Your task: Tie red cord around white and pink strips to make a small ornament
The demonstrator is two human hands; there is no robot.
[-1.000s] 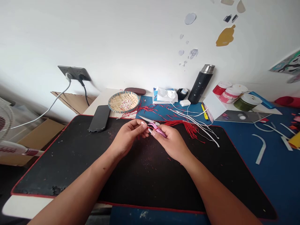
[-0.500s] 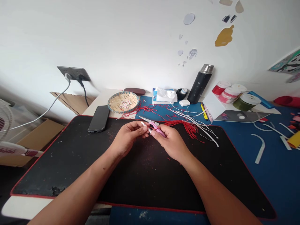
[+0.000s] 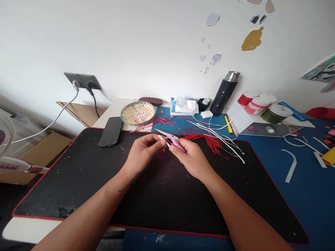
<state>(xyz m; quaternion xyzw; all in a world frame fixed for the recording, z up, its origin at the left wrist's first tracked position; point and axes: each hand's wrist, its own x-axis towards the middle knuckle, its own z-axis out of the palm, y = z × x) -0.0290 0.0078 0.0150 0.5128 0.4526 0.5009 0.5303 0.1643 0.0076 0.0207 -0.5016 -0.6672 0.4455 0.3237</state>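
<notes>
My left hand [image 3: 143,151] is closed, thumb and fingers pinching a short white cord [image 3: 161,138] with a bit of red beside it. In my right hand [image 3: 192,157] is a pair of scissors with pink-purple handles [image 3: 172,140], the pointed blades aimed up and to the left. The right thumb and fingertips also press at the lower end of the white and red piece, between the two hands. Fingers hide much of that piece. Just beyond the right hand lie a bundle of red cords [image 3: 210,142] and several long white cords [image 3: 222,137].
A black mat [image 3: 167,202] with red edging lies under my hands. Behind it are a phone [image 3: 110,131], a woven basket [image 3: 123,116] holding small scraps, a tissue box [image 3: 180,112], a black flask [image 3: 223,96] and a yellow cutter [image 3: 228,124]. Paint jars [image 3: 276,115] stand right.
Both hands keep nearly the same place and grip. The right thumb sits very slightly farther from the left fingertips; the camera view has shifted a little.
</notes>
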